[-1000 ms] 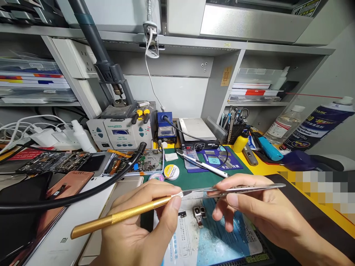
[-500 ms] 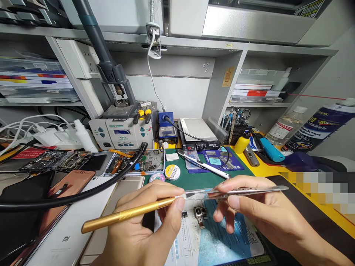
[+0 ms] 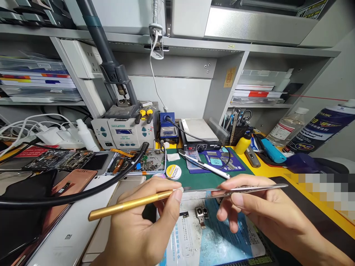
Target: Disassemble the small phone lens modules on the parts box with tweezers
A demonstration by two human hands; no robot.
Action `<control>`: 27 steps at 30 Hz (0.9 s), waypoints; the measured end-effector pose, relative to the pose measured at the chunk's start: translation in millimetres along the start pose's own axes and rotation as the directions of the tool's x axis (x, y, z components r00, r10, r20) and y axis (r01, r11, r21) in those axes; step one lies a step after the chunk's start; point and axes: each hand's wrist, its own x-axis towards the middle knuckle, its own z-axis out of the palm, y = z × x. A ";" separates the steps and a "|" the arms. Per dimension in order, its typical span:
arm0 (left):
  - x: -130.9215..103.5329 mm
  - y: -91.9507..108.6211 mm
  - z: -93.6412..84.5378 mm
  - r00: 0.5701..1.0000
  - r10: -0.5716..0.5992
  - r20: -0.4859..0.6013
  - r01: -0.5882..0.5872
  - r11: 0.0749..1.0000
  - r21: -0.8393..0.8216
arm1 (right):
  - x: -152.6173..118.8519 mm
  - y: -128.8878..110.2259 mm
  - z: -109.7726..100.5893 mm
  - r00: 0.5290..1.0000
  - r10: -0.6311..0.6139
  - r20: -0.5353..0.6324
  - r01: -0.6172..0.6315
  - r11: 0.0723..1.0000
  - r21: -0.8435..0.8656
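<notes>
Green mat [image 3: 194, 180]: bare strip past the far edge of the printed sheet [image 3: 219, 240], open on its side nearest me. My right hand [image 3: 257, 208]: thumb and fingers pinching tweezers [image 3: 255, 189]. Left hand [image 3: 145, 220]: pinching a gold-handled tool [image 3: 130, 204] level with them. Camera module [image 3: 200, 212]: inside the sheet's edges. Changed: gold handle flatter than a second ago.

A thick black hose [image 3: 111, 184] bars the left side (over a flat white phone [image 3: 74, 223]). Silver metal tweezers [image 3: 257, 188] cross the middle; in front of the black twin-lens camera module [image 3: 201, 213], room opens.
</notes>
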 end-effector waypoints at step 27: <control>0.4 -9.0 0.0 0.819 -0.475 0.323 0.574 0.671 -0.469 | 6.8 0.6 1.6 1.000 0.013 -0.007 -0.012 0.994 0.105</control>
